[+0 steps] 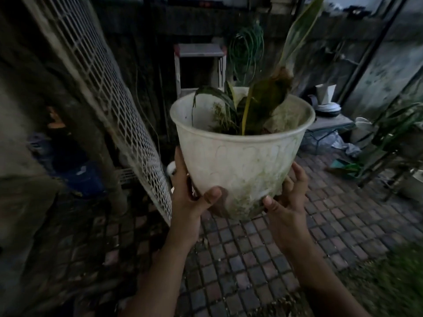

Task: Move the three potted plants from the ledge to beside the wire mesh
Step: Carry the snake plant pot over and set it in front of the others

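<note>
A dirty white plastic pot [242, 156] with a few long green and yellow leaves is held up in the air at the centre of the head view. My left hand [190, 191] grips its lower left side, thumb on the front. My right hand [286, 202] cups its lower right side and base. The white wire mesh panel [109, 94] leans against a wall on the left, its lower corner just left of the pot. Part of another white pot [171, 168] shows behind my left hand, at the mesh's foot.
The ground is paved with small brick tiles [263, 259]. A white step stool [200, 65] and a coiled green hose [247, 49] stand at the back wall. Pots, bags and leafy plants [389, 138] crowd the right side. Grass [398, 282] edges the lower right.
</note>
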Tool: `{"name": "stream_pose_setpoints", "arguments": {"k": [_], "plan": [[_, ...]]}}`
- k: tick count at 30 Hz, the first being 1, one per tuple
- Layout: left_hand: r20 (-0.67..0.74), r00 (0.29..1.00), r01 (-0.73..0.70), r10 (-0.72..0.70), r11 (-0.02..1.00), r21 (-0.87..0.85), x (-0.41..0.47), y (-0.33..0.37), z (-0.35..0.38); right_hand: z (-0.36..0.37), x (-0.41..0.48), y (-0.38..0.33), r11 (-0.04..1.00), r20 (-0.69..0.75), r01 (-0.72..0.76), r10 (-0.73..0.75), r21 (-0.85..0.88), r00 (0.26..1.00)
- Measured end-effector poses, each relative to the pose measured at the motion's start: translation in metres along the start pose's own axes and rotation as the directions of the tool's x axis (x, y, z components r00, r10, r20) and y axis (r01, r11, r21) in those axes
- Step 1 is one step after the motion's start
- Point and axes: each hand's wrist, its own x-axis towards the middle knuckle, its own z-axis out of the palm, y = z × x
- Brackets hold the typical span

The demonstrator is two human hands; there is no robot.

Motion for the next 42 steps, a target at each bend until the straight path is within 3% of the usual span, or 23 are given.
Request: {"name": "stream_pose_setpoints", "arguments": {"k": [8, 17, 28, 34, 42], "plan": [[-0.084, 0.996, 0.037, -0.028, 0.994, 0.101, 0.119, -0.114, -0.01, -0.025, 0.134, 0.117, 0.975, 0.039, -0.217, 0.216, 0.037, 0.976], [-0.193, 0.977, 0.104, -0.087, 0.991, 0.082, 0.182, -0.31, -0.096, -0.042, 0.205, 0.327, 0.945, 0.073, -0.324, 0.321, 0.038, 0.944], [-0.298, 0.944, 0.186, -0.142, 0.974, 0.125, 0.153, -0.595, -0.182, -0.119, 0.198, 0.633, 0.901, 0.181, -0.432, 0.418, 0.041, 0.89], [-0.326, 0.942, 0.143, -0.077, 0.972, 0.184, 0.116, -0.722, -0.204, -0.167, 0.18, 0.754, 0.88, 0.239, -0.474, 0.459, 0.009, 0.856], [-0.367, 0.93, 0.072, 0.01, 0.975, 0.208, 0.081, -0.853, -0.246, -0.205, 0.15, 0.9, 0.892, 0.259, -0.452, 0.432, 0.022, 0.864]]}}
